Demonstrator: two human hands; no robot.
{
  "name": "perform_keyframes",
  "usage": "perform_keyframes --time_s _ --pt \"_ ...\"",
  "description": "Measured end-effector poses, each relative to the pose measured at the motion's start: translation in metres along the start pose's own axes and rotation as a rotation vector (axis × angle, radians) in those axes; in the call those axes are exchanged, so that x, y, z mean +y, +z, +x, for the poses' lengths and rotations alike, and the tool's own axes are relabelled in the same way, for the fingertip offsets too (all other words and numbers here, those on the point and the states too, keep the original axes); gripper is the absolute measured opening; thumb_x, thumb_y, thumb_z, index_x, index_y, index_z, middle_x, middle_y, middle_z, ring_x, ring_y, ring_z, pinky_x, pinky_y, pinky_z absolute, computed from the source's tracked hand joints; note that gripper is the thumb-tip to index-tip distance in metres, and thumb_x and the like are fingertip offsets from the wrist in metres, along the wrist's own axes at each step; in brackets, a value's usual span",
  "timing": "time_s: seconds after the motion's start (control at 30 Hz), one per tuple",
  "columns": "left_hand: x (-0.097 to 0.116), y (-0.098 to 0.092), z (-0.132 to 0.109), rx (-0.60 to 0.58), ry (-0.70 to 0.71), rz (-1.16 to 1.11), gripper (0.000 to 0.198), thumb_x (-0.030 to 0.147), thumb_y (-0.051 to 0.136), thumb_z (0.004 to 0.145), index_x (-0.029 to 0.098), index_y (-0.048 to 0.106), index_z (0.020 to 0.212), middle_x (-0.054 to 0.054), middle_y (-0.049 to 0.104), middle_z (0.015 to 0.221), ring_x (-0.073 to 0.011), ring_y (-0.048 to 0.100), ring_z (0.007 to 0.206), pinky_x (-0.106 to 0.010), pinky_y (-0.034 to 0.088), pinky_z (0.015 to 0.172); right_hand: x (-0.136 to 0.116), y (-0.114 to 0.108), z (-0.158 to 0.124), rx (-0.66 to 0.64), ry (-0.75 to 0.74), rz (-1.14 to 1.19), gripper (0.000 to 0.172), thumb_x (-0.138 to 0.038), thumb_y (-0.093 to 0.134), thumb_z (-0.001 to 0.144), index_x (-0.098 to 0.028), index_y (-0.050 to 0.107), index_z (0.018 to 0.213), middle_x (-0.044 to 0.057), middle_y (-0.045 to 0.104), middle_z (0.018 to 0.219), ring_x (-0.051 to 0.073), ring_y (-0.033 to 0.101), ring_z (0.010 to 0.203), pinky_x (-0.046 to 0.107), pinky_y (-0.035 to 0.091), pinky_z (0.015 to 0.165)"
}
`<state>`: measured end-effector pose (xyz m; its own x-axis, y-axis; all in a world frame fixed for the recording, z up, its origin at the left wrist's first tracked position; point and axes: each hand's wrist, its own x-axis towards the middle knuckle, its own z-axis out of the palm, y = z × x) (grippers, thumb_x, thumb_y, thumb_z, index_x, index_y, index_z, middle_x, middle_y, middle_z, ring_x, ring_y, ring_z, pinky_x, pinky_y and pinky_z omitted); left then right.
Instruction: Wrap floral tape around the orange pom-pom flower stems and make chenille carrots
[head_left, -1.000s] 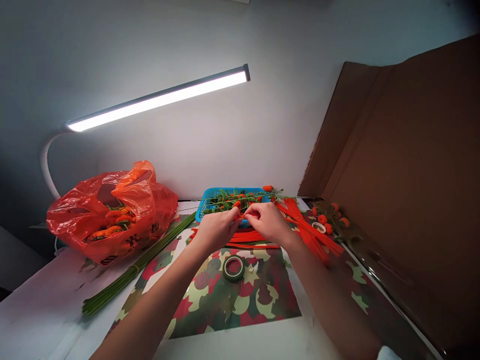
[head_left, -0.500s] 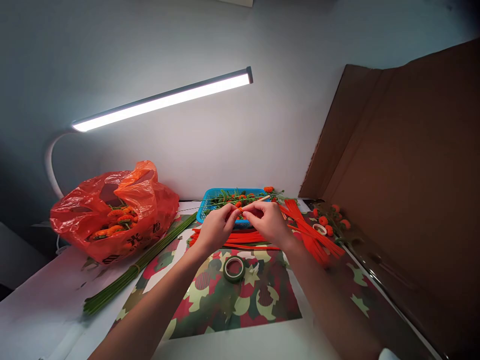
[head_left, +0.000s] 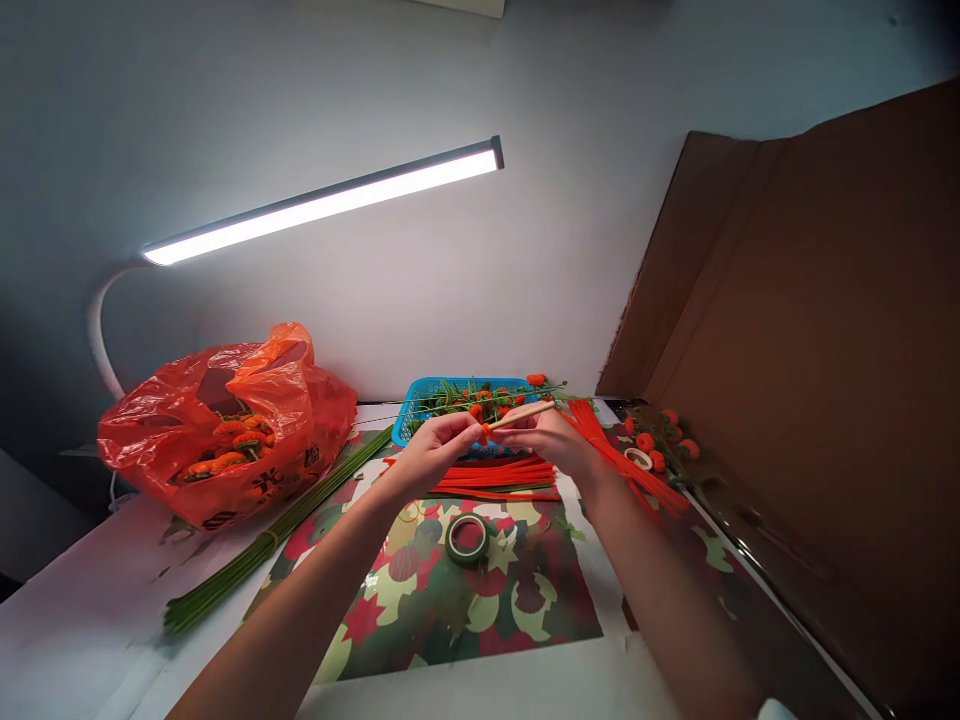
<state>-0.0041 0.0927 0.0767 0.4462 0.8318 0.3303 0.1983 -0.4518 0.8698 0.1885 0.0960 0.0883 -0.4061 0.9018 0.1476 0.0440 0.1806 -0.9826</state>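
The right hand [head_left: 551, 440] had been turned, baring the wooden stick [head_left: 525, 413]; its grip could not be told. In front of the blue basket [head_left: 403, 412], the orange piece [head_left: 486, 431] was pinched by the left hand [head_left: 439, 446]; through slack pressure, it could be dropped.

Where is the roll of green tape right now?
In the head view, the roll of green tape lies in the lower middle, on the camouflage-patterned sheet, just on the near side of the orange strips.
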Motion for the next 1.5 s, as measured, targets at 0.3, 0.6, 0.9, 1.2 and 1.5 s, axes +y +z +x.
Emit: perform_keyframes --time_s 0.3,0.6,0.9,1.2,1.5 --pt "0.008 -0.021 -0.006 -0.379 0.013 0.209 0.042 0.049 0.045 0.088 0.013 0.059 0.071 0.005 0.032 0.058 -0.0081 0.027 0.054 -0.022 0.021 0.048 -0.006 0.0 -0.006 -0.116 0.008 -0.311 0.021 -0.033 0.077 0.062 -0.013 0.072 0.067 0.001 0.065 0.059 0.011 0.054 0.055 0.022 0.038 0.051" --pt "0.014 -0.017 -0.008 -0.35 -0.048 0.615 0.032 0.038 0.045 0.086 0.017 0.053 0.063 0.005 0.034 0.051 -0.0084 0.027 0.049 -0.024 0.019 0.047 -0.001 0.015 -0.008 -0.008 -0.117 -0.76 0.009 -0.016 0.065 0.071 -0.019 0.072 0.066 -0.002 0.065 0.059 0.009 0.054 0.056 0.022 0.035 0.056" --pt "0.012 -0.015 -0.009 -0.226 -0.081 0.764 0.034 0.038 0.042 0.086 0.02 0.045 0.059 0.003 0.039 0.051 -0.0108 0.029 0.048 -0.026 0.018 0.048 -0.006 0.024 -0.006 0.101 -0.172 -0.96 0.011 -0.018 0.067 0.08 -0.021 0.069 0.07 -0.003 0.069 0.072 0.011 0.056 0.066 0.028 0.031 0.076" --pt "0.016 -0.012 -0.009 -0.11 -0.124 0.881 0.037 0.043 0.038 0.09 0.022 0.05 0.062 0.002 0.051 0.054 -0.0135 0.039 0.05 -0.026 0.02 0.05 -0.003 0.026 -0.005 0.188 -0.287 -1.097 0.015 -0.02 0.059 0.089 -0.02 0.064 0.075 -0.004 0.069 0.08 0.012 0.057 0.074 0.031 0.022 0.076" --pt "0.018 0.01 -0.007 0.153 -0.207 1.015 0.036 0.041 0.033 0.094 0.022 0.055 0.073 -0.004 0.067 0.073 -0.0198 0.06 0.068 -0.027 0.021 0.052 -0.008 0.036 -0.01 0.364 -0.381 -1.355 0.017 -0.02 0.052 0.091 -0.017 0.062 0.078 0.002 0.068 0.079 0.016 0.057 0.076 0.034 0.022 0.073"
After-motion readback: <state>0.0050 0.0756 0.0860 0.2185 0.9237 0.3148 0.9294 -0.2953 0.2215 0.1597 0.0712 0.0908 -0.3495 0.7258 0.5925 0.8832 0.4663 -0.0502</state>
